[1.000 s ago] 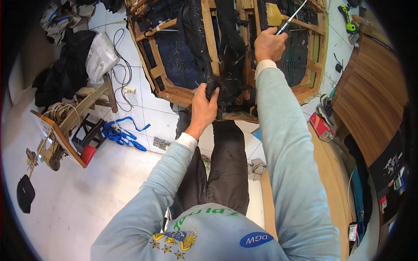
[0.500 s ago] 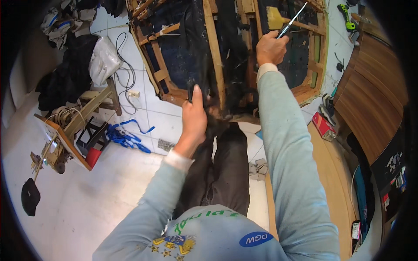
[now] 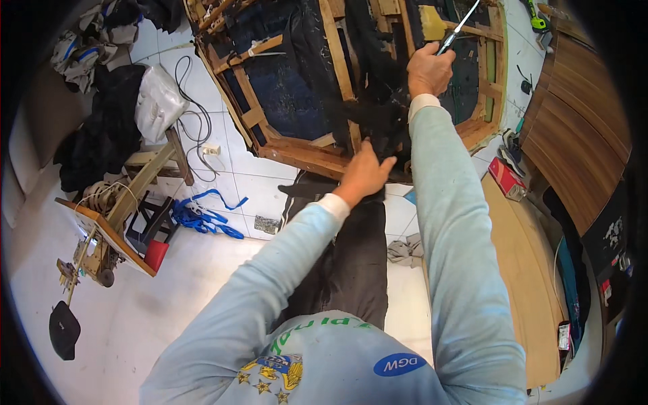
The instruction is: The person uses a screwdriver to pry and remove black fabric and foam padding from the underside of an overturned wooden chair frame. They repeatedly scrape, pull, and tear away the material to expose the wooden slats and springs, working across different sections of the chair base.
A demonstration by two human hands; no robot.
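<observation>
In front of me stands a wooden furniture frame (image 3: 304,154) with dark fabric stretched behind its slats. Loose black fabric (image 3: 378,118) hangs down its middle. My left hand (image 3: 364,174) is at the lower rail, over that fabric, with thumb and forefinger spread apart; its other fingers are partly hidden. My right hand (image 3: 430,71) is closed round a dark-handled tool with a slim metal shaft (image 3: 466,19), held over the frame's right part and pointing up to the right. A patch of yellow foam (image 3: 432,24) shows beside the shaft.
To the left are a wooden stool (image 3: 152,165), a white plastic bag (image 3: 160,100), a dark cable (image 3: 202,125) and blue straps (image 3: 206,217). A tan board (image 3: 523,270), a red box (image 3: 506,179) and brown wooden panels (image 3: 580,121) line the right side.
My left hand has moved right and slightly down, from upright with its thumb raised to spread over the black fabric. My right hand has shifted slightly right, still holding the tool.
</observation>
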